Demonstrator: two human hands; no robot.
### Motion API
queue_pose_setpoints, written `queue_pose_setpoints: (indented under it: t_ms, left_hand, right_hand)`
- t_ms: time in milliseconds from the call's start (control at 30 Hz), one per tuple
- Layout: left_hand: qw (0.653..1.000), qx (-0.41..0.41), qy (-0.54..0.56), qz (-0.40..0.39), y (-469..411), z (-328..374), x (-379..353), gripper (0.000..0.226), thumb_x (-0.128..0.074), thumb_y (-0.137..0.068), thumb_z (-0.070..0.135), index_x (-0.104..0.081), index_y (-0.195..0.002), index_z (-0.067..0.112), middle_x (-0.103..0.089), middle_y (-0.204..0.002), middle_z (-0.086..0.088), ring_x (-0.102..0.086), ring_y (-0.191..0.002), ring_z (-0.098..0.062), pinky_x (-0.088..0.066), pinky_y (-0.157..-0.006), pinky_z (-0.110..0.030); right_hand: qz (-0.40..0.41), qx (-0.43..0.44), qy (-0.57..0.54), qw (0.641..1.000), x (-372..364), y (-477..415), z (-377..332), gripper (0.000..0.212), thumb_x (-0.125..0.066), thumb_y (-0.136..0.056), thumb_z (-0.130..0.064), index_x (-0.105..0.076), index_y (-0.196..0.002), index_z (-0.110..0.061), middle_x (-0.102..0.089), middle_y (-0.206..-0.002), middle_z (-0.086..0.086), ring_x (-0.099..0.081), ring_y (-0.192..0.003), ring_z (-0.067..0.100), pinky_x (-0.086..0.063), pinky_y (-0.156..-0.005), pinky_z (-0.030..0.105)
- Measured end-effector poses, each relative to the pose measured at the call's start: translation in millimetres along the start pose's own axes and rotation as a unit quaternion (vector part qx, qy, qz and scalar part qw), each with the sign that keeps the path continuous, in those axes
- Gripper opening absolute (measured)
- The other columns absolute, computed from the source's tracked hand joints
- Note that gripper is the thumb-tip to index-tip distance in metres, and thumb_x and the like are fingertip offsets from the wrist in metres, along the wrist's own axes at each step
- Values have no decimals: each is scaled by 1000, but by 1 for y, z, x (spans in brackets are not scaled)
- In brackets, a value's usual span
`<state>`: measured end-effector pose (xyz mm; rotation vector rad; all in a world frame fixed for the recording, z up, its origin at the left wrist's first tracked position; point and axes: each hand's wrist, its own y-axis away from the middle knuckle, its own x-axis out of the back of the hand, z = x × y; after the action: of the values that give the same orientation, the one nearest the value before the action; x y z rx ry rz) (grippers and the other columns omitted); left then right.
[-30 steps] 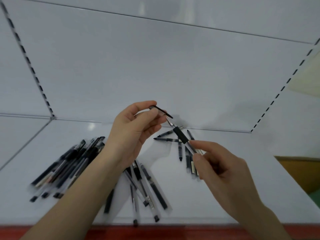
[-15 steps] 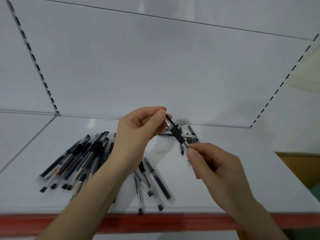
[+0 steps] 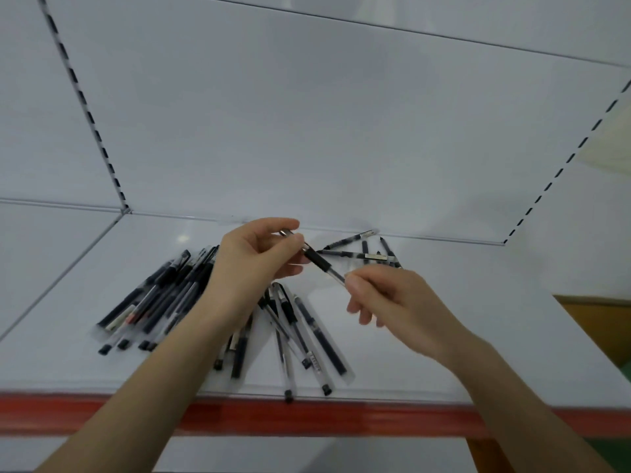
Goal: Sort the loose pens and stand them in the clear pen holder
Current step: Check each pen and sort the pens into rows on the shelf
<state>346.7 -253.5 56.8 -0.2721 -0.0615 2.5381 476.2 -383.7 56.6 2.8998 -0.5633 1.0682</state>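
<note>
Holding one pen in the air, slanted, low above the shelf, between both hands. Left hand: pinching the upper end with thumb and forefinger, with the other fingers curled underneath. Right hand: pinching the lower, clear end of the barrel with thumb and forefinger tip, with the remaining fingers loosely bent and holding nothing. Cannot tell about a cap on the upper end, hidden there by the fingers. Lying flat on the shelf: a pile at the left, front pens fanned out under the left wrist and reaching to the front edge, and a few back pens near the wall. No holder anywhere in view, so probably early in the sorting. Likely to handle as light, stiff and thin, with smooth, slippery plastic, ready to roll; seemingly wrapped in clear sleeves in some cases, so even more slippery. Best to take hold at the black grip near the tip, or at mid-barrel with two fingertips from the sides, and to keep it nearly upright when lowering into the holder, without squeezing hard on the clear part.
</note>
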Motion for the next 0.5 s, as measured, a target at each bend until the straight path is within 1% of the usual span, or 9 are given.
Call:
queue_pose_setpoints:
  t_ms: [100,167,233,267,300,333,367,433,500]
  left_hand:
    - [995,-18,-93,34,-13,-3,20,17,-57,-87,3,-65,-101,10,-65,-70,-7,-63,-54,-7,-53,-55,-17]
    - [977,-33,-201,56,-22,-8,32,21,-53,-89,7,-65,-105,13,-61,-68,-6,-56,-50,-9,-49,-51,-19]
    - [944,-48,-323,49,-30,-13,41,24,-50,-90,14,-63,-111,17,-57,-66,-4,-49,-51,-13,-40,-52,-21]
    - [924,-50,-378,36,-33,-15,45,26,-49,-91,17,-62,-113,18,-55,-65,-2,-47,-54,-12,-38,-54,-21]
    - [904,-47,-424,24,-34,-18,46,27,-49,-91,20,-61,-116,19,-54,-66,1,-48,-58,-12,-37,-58,-21]
    - [886,-43,-461,14,-35,-20,47,30,-49,-92,22,-59,-119,18,-54,-70,2,-50,-65,-13,-37,-64,-21]
    - [871,-38,-489,9,-34,-21,47,32,-49,-92,24,-57,-122,18,-56,-77,2,-53,-74,-15,-38,-71,-23]
    - [849,-30,-527,7,-34,-22,46,36,-51,-92,28,-54,-126,17,-60,-94,-4,-56,-94,-23,-39,-80,-26]
    - [831,-27,-556,6,-34,-23,45,39,-53,-91,33,-52,-127,18,-63,-107,-8,-55,-104,-28,-41,-85,-31]
  right_hand:
    - [31,-23,69,997,8,-21,16,18,-54,-91,-21,-60,-74,-19,-64,-71,7,-55,-51,5,-42,-50,10]
    - [34,-46,103,993,11,-33,29,20,-56,-89,-22,-58,-70,-27,-60,-66,9,-52,-45,13,-50,-46,29]
    - [20,-56,141,988,11,-44,40,22,-57,-87,-24,-57,-67,-31,-57,-64,1,-57,-52,20,-55,-56,47]
    - [10,-55,150,987,9,-48,43,19,-57,-87,-24,-58,-69,-31,-59,-69,-2,-61,-59,24,-55,-63,51]
    - [0,-52,154,987,7,-52,44,13,-58,-86,-23,-61,-75,-30,-62,-77,-3,-64,-68,27,-54,-70,51]
    - [-8,-39,158,987,4,-55,45,7,-59,-86,-22,-65,-85,-26,-63,-86,-3,-64,-77,26,-53,-78,46]
    - [-17,-25,169,985,0,-57,44,11,-61,-86,-21,-67,-95,-19,-63,-95,0,-62,-84,22,-49,-85,38]
    - [-38,9,207,977,-7,-59,45,24,-61,-87,-22,-66,-108,-12,-59,-105,4,-56,-96,17,-42,-89,29]
    - [-52,41,255,965,-14,-61,46,25,-61,-87,-24,-67,-109,-13,-58,-107,9,-53,-102,21,-40,-90,31]
